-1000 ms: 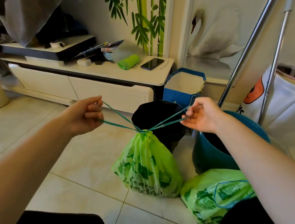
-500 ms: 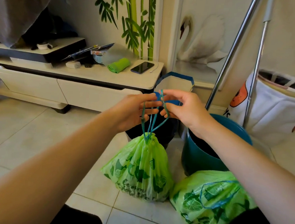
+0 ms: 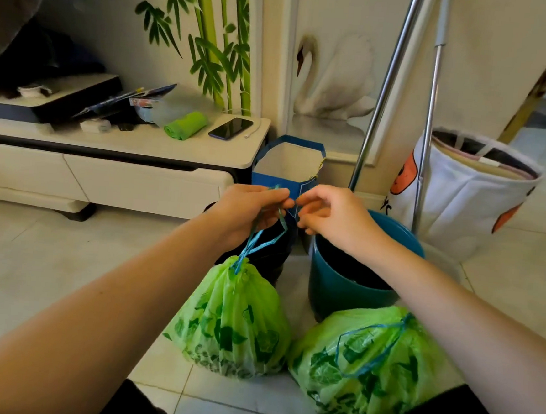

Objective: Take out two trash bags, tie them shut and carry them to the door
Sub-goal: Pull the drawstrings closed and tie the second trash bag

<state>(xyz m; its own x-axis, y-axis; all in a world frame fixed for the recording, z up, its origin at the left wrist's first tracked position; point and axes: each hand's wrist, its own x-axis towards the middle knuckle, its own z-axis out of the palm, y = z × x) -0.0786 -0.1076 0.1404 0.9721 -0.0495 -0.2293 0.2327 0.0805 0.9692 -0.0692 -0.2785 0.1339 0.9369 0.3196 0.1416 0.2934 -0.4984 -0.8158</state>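
Two green trash bags with a leaf print stand on the tiled floor. The left bag [image 3: 231, 321] has its mouth cinched shut by a blue drawstring [image 3: 262, 242] that rises to my hands. My left hand [image 3: 252, 210] grips the drawstring loops above the bag. Right beside it, my right hand [image 3: 326, 212] has its fingers curled at the string's top end, fingertips meeting those of the left hand. The right bag [image 3: 364, 361] lies tilted by my knee, its drawstring loop lying loose on it.
A black bin [image 3: 271, 259] stands behind the left bag, a teal bin [image 3: 340, 290] behind the right one. A blue paper bag [image 3: 289, 165], two metal poles [image 3: 381, 94], a white laundry basket [image 3: 472, 193] and a low white cabinet [image 3: 111, 164] line the wall.
My hands, which were stretching the drawstring wide apart, have come together above the left bag. The string now hangs in slack loops from my left hand.
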